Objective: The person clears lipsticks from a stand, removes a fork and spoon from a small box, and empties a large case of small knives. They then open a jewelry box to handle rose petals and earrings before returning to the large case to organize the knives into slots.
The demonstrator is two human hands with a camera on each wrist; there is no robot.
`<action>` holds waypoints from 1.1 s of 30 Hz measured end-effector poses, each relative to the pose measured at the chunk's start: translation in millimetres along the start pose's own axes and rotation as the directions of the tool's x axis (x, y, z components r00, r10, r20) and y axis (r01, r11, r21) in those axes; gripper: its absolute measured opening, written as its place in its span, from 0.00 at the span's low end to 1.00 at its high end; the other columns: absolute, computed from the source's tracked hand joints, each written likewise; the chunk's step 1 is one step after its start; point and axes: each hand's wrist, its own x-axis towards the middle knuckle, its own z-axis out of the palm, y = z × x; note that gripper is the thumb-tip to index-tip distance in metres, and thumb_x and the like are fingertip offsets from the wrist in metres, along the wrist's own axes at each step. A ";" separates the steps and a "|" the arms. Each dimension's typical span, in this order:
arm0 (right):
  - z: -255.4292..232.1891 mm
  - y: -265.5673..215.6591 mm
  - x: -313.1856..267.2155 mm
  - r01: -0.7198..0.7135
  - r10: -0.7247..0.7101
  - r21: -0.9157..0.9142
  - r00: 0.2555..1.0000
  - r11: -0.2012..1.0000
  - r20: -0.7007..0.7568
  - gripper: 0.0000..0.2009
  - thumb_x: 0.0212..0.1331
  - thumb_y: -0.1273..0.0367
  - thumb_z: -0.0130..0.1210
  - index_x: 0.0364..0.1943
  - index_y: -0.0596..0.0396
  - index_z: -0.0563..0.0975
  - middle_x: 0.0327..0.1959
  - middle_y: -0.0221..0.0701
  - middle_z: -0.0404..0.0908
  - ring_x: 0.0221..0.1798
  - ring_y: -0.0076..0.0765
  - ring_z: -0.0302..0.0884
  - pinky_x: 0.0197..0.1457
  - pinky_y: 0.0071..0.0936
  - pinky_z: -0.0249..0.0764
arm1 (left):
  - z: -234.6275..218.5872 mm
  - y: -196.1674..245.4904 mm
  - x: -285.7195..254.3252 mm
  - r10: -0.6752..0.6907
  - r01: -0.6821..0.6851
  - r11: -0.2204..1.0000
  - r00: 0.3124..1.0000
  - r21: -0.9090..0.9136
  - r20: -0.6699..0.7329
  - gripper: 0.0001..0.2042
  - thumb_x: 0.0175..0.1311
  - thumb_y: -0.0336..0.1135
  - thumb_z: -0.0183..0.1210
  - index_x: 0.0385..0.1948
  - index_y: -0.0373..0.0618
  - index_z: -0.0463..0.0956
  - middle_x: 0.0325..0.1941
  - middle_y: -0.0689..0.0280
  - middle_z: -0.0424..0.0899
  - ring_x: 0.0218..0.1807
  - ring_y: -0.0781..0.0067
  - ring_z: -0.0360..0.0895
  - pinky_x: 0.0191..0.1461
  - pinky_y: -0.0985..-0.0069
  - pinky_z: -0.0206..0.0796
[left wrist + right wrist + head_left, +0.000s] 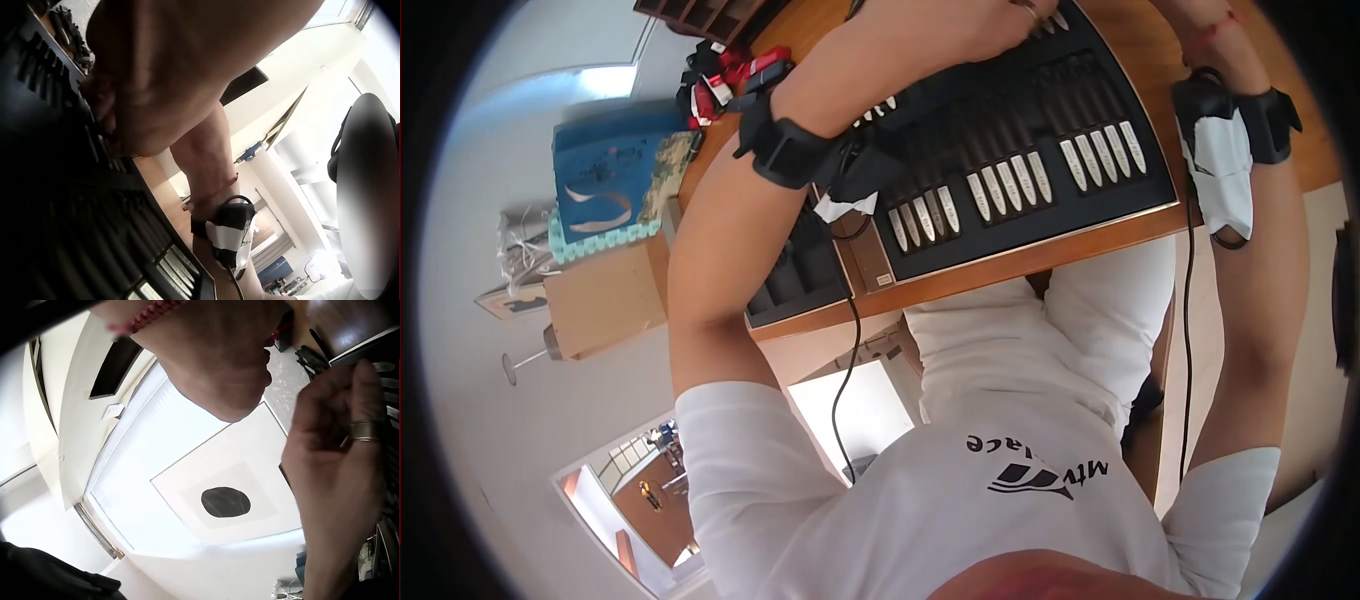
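A black tray point(1020, 225) holds rows of slim dark pieces with white pointed ends point(1010, 185). My left hand point(930, 40), with a ring on one finger, reaches over its far part, fingers bent down at the white ends there. In the left wrist view the left hand point(169, 69) is dark against the tray; whether it pinches a piece is hidden. My right hand point(219, 369), below a red bracelet, is bent near the left hand point(340, 444) in the right wrist view. Its fingertips are hidden; the head view cuts it off at the top.
Left of the tray is a second black compartment point(800, 285) in the wooden frame. Red and black items point(718, 85), a wooden rack point(700, 15), a blue bag point(605, 180) and a cardboard box point(610, 300) lie farther left. Black cables point(857, 350) hang from both wrists.
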 end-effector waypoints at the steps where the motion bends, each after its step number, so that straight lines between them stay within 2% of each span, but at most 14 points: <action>1: -0.3 0.4 -0.8 -0.003 0.003 -0.006 1.000 1.000 0.002 0.13 0.65 0.68 0.59 0.33 0.70 0.85 0.25 0.47 0.84 0.32 0.40 0.84 0.39 0.39 0.79 | 6.0 -4.1 0.0 0.051 -0.051 0.999 0.996 0.004 -0.075 0.09 0.66 0.30 0.67 0.41 0.31 0.83 0.35 0.44 0.86 0.39 0.40 0.86 0.46 0.53 0.77; 2: 0.3 0.6 -0.7 -0.004 0.004 -0.009 1.000 1.000 -0.002 0.13 0.65 0.68 0.60 0.33 0.70 0.84 0.25 0.46 0.83 0.31 0.39 0.83 0.38 0.38 0.78 | 8.9 -9.1 -2.2 0.085 -0.084 0.996 0.992 0.023 -0.096 0.09 0.67 0.30 0.67 0.40 0.32 0.83 0.38 0.43 0.86 0.44 0.38 0.86 0.50 0.52 0.76; 6: 3.6 0.2 -0.2 -0.007 0.007 -0.002 1.000 1.000 -0.001 0.13 0.66 0.68 0.61 0.32 0.70 0.84 0.23 0.41 0.81 0.29 0.33 0.79 0.36 0.35 0.76 | 3.7 -11.9 -13.9 0.181 -0.173 0.983 0.972 0.063 -0.150 0.09 0.68 0.30 0.65 0.43 0.32 0.83 0.42 0.43 0.86 0.50 0.39 0.84 0.55 0.53 0.76; 8: 6.7 2.1 3.2 0.002 -0.002 -0.006 1.000 1.000 0.011 0.13 0.66 0.68 0.62 0.32 0.70 0.84 0.22 0.39 0.80 0.29 0.30 0.78 0.35 0.34 0.75 | -13.4 -15.1 -28.7 0.166 -0.165 0.985 0.986 0.043 -0.031 0.09 0.70 0.28 0.63 0.46 0.32 0.83 0.45 0.45 0.85 0.53 0.40 0.82 0.59 0.55 0.74; 10: 6.9 3.9 5.1 0.003 -0.003 -0.002 1.000 1.000 -0.005 0.14 0.66 0.68 0.63 0.31 0.70 0.83 0.21 0.37 0.79 0.28 0.27 0.76 0.34 0.32 0.74 | -21.1 -23.7 -51.8 0.184 -0.156 0.979 0.954 0.134 -0.236 0.09 0.73 0.28 0.62 0.49 0.32 0.82 0.45 0.47 0.86 0.53 0.41 0.81 0.59 0.55 0.74; 14: 10.5 4.8 4.6 0.025 -0.020 -0.066 0.997 0.997 0.069 0.14 0.68 0.66 0.63 0.34 0.68 0.84 0.23 0.34 0.80 0.30 0.24 0.75 0.35 0.30 0.74 | -38.5 -50.7 -96.2 0.184 -0.101 0.951 0.945 0.294 -0.271 0.08 0.75 0.25 0.59 0.47 0.31 0.81 0.37 0.51 0.84 0.43 0.52 0.83 0.50 0.60 0.74; 16: 11.6 3.1 1.6 0.017 -0.007 -0.087 0.992 0.996 0.123 0.15 0.71 0.64 0.63 0.36 0.67 0.85 0.26 0.32 0.82 0.31 0.22 0.76 0.37 0.29 0.74 | -28.7 -63.9 -121.4 0.081 -0.015 0.944 0.979 0.329 -0.187 0.19 0.81 0.42 0.63 0.65 0.42 0.80 0.61 0.51 0.87 0.64 0.53 0.85 0.69 0.62 0.75; 17: 11.3 5.9 0.4 0.019 -0.004 -0.091 0.987 0.996 0.161 0.15 0.72 0.63 0.63 0.38 0.66 0.85 0.27 0.30 0.83 0.32 0.22 0.76 0.38 0.28 0.75 | -22.9 -65.7 -131.8 0.077 -0.007 0.946 0.976 0.323 -0.205 0.19 0.81 0.42 0.63 0.65 0.42 0.80 0.61 0.51 0.87 0.64 0.53 0.85 0.69 0.62 0.75; 19: 13.6 6.0 -5.1 0.033 -0.001 -0.123 0.968 0.992 0.253 0.16 0.74 0.61 0.63 0.40 0.65 0.85 0.30 0.28 0.84 0.33 0.20 0.77 0.40 0.27 0.75 | -11.3 -66.4 -146.7 -0.097 0.117 0.987 0.980 0.111 -0.173 0.23 0.81 0.43 0.63 0.73 0.47 0.76 0.78 0.54 0.74 0.81 0.49 0.68 0.84 0.60 0.58; 23: 18.5 16.4 -4.1 0.069 0.027 -0.189 0.885 0.979 0.464 0.17 0.78 0.58 0.63 0.46 0.62 0.87 0.35 0.23 0.87 0.37 0.18 0.78 0.43 0.24 0.76 | -27.1 -95.5 -169.0 -0.055 0.087 0.988 0.968 0.124 -0.246 0.20 0.81 0.38 0.61 0.70 0.46 0.78 0.79 0.54 0.74 0.80 0.51 0.69 0.82 0.59 0.60; 25: 18.3 0.4 -4.3 -0.045 0.137 -0.192 0.854 0.980 0.501 0.14 0.78 0.61 0.64 0.42 0.59 0.85 0.31 0.18 0.80 0.37 0.13 0.72 0.41 0.20 0.68 | -22.3 -95.6 -172.3 -0.094 0.117 0.992 0.937 0.047 -0.336 0.18 0.81 0.35 0.60 0.69 0.46 0.80 0.79 0.54 0.75 0.80 0.50 0.70 0.82 0.57 0.60; 27: 20.9 -11.1 -2.4 -0.019 0.100 -0.160 0.852 0.987 0.514 0.12 0.76 0.65 0.65 0.42 0.62 0.86 0.30 0.22 0.85 0.34 0.15 0.77 0.38 0.22 0.73 | -14.8 -97.8 -174.0 -0.024 0.071 0.984 0.963 0.165 -0.269 0.18 0.80 0.32 0.59 0.69 0.48 0.80 0.78 0.55 0.75 0.79 0.49 0.70 0.83 0.56 0.58; 31: 22.8 -19.5 -4.2 -0.103 0.170 -0.150 0.821 0.983 0.545 0.13 0.77 0.62 0.65 0.43 0.60 0.87 0.32 0.20 0.84 0.36 0.13 0.75 0.39 0.19 0.70 | -13.3 -105.1 -175.6 0.029 0.012 0.989 0.961 0.146 -0.274 0.17 0.77 0.29 0.60 0.65 0.48 0.82 0.77 0.56 0.76 0.77 0.48 0.72 0.83 0.55 0.58; 33: 25.5 -26.6 -8.1 -0.111 0.152 -0.106 0.814 0.988 0.560 0.13 0.77 0.62 0.65 0.44 0.60 0.87 0.31 0.20 0.83 0.35 0.12 0.74 0.39 0.19 0.69 | -11.5 -104.2 -171.5 0.047 -0.008 0.992 0.949 0.125 -0.312 0.15 0.75 0.28 0.62 0.61 0.45 0.82 0.71 0.56 0.79 0.74 0.48 0.73 0.79 0.55 0.62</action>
